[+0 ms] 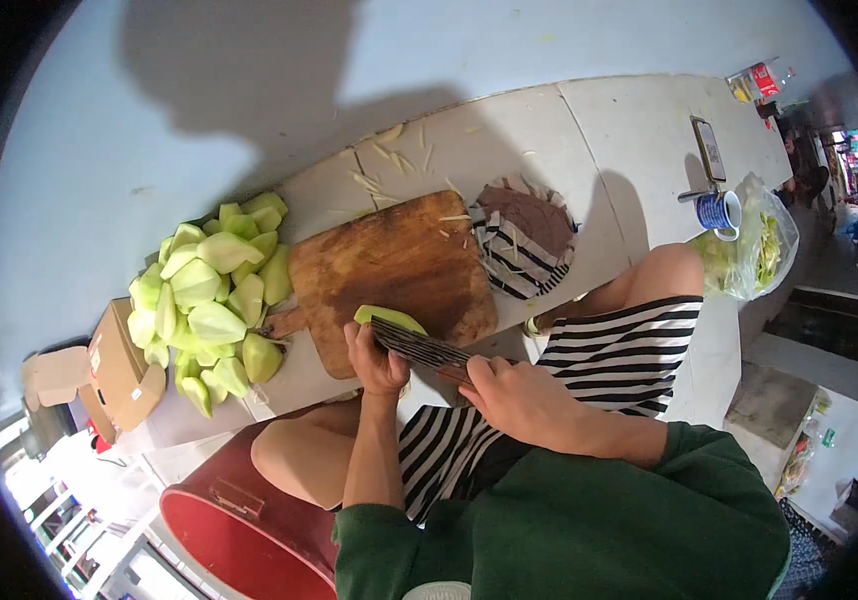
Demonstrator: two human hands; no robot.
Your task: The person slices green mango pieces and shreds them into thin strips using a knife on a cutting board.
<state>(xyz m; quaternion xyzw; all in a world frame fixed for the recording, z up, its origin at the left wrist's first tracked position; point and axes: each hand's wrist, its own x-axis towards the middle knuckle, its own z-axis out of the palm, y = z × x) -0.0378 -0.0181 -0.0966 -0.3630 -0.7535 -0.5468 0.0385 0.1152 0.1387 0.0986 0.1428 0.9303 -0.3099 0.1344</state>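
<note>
Green fruit piece (396, 319) over the wooden board (379, 260), near side, gripped by your left hand (379, 362); right hand (519, 398) clenched round the knife (419, 345). Keep left fingers clear, blade angle steady. Counting down: one heap (214, 320), pieces overlapping too much to total; one board, one knife, one held piece.

No readable wording — print on the blue mug (712, 211) and red bottle label (765, 80) too small.

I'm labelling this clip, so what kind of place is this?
Probably a home food-prep spot: a wooden cutting board, peeled green pieces piled beside it, and a mug near a phone.
</note>
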